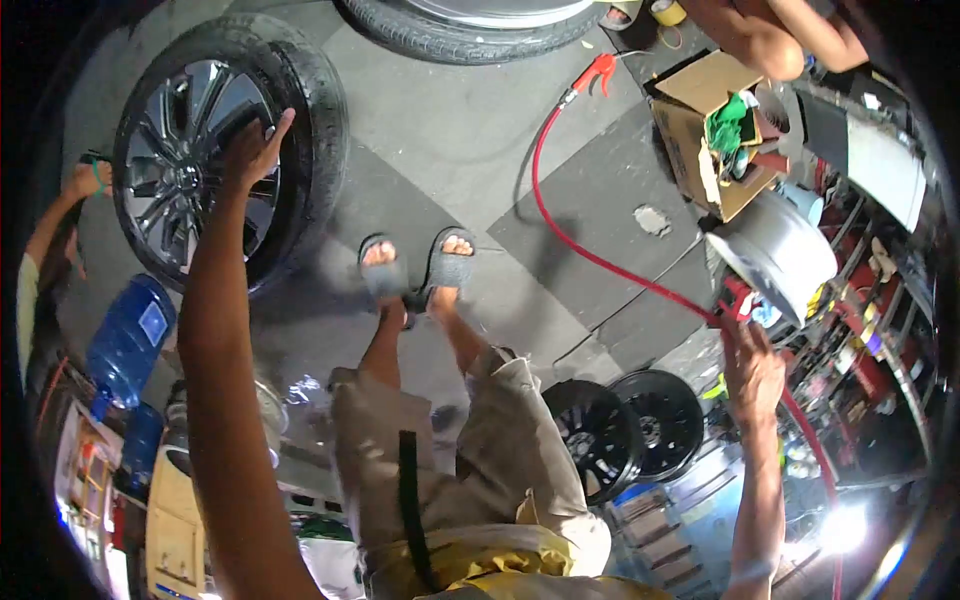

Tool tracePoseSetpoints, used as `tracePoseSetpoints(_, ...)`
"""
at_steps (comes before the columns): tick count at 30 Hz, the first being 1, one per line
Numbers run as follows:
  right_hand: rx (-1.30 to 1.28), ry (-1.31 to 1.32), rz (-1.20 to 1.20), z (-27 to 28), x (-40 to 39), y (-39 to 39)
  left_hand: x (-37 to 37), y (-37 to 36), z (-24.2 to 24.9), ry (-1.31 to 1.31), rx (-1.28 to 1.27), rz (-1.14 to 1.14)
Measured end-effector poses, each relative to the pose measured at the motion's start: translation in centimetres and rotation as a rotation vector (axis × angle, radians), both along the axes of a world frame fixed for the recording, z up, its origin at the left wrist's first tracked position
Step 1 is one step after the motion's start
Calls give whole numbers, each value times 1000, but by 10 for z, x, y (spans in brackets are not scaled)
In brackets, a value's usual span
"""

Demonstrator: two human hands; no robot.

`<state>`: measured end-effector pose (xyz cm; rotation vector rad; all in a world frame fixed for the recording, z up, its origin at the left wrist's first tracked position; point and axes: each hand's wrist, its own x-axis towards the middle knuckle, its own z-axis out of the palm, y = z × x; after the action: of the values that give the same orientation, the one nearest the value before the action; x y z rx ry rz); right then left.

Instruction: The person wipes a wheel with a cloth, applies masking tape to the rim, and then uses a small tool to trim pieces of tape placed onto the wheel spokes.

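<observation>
My left hand (pixel 258 152) is stretched out over a black alloy wheel with its tire (pixel 325 150), near the spokes. Its thumb points away from the palm; the other fingers are partly lost against the dark rim, and I see nothing plainly held. My right hand (pixel 752 372) is closed around a red air hose (pixel 620 265). From there the hose curves across the floor to a blow gun (pixel 598 72) with a red handle. Another stretch of hose runs down behind my right wrist.
Another person's hand (pixel 92 178) is at the wheel's left edge; another person's arms (pixel 760 40) show top right. Around me are another tire (pixel 450 40), a cardboard box (pixel 680 140), a silver rim (pixel 770 250), black rims (pixel 655 425) and a blue water jug (pixel 130 340).
</observation>
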<state>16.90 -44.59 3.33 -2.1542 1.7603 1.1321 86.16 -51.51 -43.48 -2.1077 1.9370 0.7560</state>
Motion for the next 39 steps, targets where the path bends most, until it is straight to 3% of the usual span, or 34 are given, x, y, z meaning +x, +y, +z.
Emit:
tracePoseSetpoints(2, -119, -15, 22, -7, 7, -41, 2, 20, -9, 48, -114, 135)
tracePoseSetpoints(3, -131, -25, 47, -11, 14, -55, 6, 22, -12, -58, -234, -139)
tracePoseSetpoints(6, -221, 1, 117, -31, 55, -84, -31, 20, 42, -345, -302, -276)
tracePoseSetpoints(7, -247, -24, 155, -38, 58, -86, -34, 11, 61, -242, 11, -258)
tracePoseSetpoints(8, -296, -53, 183, -47, 65, -88, -37, 6, 64, -116, 113, -69)
tracePoseSetpoints(9, -256, -118, 66, -47, 77, -92, -40, 1, 67, 4, 193, 142)
tracePoseSetpoints(10, -304, -115, 189, -57, 65, -92, -43, -3, 70, 96, 249, 352)
tracePoseSetpoints(12, -303, -185, 189, -59, 72, -109, -55, 21, 62, -11, -237, 335)
tracePoseSetpoints(13, -296, -182, 194, -60, 68, -118, -70, 14, 101, -20, 88, 348)
tracePoseSetpoints(16, -325, -154, 312, -56, 48, -159, -89, 44, 79, 37, 83, 394)
tracePoseSetpoints(17, -333, -166, 308, -54, 48, -174, -105, 64, 74, -17, -419, 330)
tracePoseSetpoints(19, -334, -220, 393, -56, 48, -205, -133, 76, 94, -162, -177, 320)
tracePoseSetpoints(21, -301, -124, 451, -52, 52, -223, -162, 98, 98, -76, -27, 427)
tracePoseSetpoints(22, -276, -105, 476, -49, 59, -232, -175, 112, 90, -51, -102, 423)
tracePoseSetpoints(23, -336, -248, 648, -53, 55, -243, -187, 127, 86, -30, -177, 405)
tracePoseSetpoints(26, -282, -160, 637, -44, 53, -254, -235, 165, 78, -147, 12, 332)
tracePoseSetpoints(28, -291, -174, 613, -39, 46, -255, -262, 177, 77, -156, -120, 357)
tracePoseSetpoints(30, -261, -104, 594, -38, 40, -251, -296, 196, 71, -43, 22, 393)
tracePoseSetpoints(31, -312, -191, 681, -40, 32, -244, -309, 197, 79, -53, 155, 443)
tracePoseSetpoints(34, -307, -222, 725, -42, 12, -217, -341, 219, 66, -212, -133, 395)
tracePoseSetpoints(36, -266, -237, 712, -37, 9, -204, -362, 229, 58, -158, -151, 414)
tracePoseSetpoints(38, -267, -149, 668, -39, 10, -201, -373, 227, 52, -285, -111, 364)
tracePoseSetpoints(39, -302, -257, 742, -44, 4, -205, -380, 229, 45, -267, -53, 438)
